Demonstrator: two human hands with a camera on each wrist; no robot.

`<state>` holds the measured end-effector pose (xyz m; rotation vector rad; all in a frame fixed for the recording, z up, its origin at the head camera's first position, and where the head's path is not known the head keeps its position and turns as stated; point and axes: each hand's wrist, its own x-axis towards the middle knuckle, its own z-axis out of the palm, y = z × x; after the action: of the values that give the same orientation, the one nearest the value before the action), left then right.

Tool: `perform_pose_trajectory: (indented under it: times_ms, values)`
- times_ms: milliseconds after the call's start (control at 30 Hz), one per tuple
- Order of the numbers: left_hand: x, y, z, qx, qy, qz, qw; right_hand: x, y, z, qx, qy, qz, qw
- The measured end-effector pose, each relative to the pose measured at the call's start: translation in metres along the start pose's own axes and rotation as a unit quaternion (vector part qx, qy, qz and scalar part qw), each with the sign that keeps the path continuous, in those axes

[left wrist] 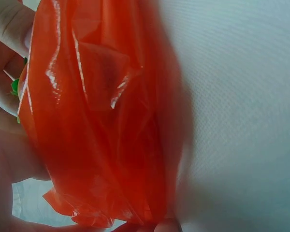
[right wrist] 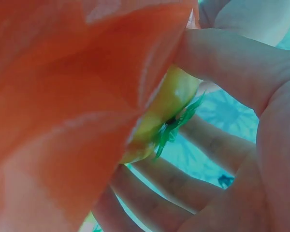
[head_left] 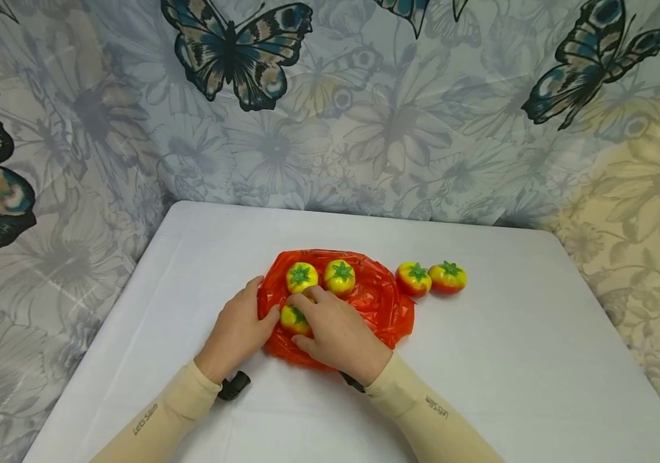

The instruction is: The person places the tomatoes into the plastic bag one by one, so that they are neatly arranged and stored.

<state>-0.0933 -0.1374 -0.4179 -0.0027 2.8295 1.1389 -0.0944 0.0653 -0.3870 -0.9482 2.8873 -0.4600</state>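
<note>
A red plastic bag [head_left: 378,302] lies spread on the white table, with yellow-red tomatoes on it, each with a green leafy top. My left hand [head_left: 237,328] holds the bag's left side; glossy folds of the bag [left wrist: 101,121] fill most of the left wrist view. With its fingers and thumb curled, my right hand [head_left: 338,331] grips the nearest tomato [head_left: 294,320], partly hidden under the fingers. The right wrist view shows this tomato [right wrist: 159,116] between thumb and fingers, half covered by the bag. Behind it sit a second tomato [head_left: 302,276] and a third tomato [head_left: 339,278].
Right of the bag, one tomato [head_left: 413,279] rests against its edge and another tomato [head_left: 448,278] stands beside that one. The white table [head_left: 526,347] reaches back to a butterfly-patterned fabric wall [head_left: 387,128]. Black wrist gear [head_left: 234,386] shows under the left sleeve.
</note>
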Motion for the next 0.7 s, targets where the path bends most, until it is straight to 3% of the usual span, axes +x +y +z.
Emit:
perform_pose_trajectory:
  times_ms: [500,700]
  values:
    - [-0.0001,-0.0018,0.0003,0.005,0.003,0.010,0.9999,0.0014,-0.0036,0.0074,-0.020,-0.003,-0.006,0.9998]
    - [-0.0004,-0.0019,0.0010,0.005,0.003,0.008,0.9999,0.0008,-0.0014,0.0057,-0.002,-0.019,0.000,0.9998]
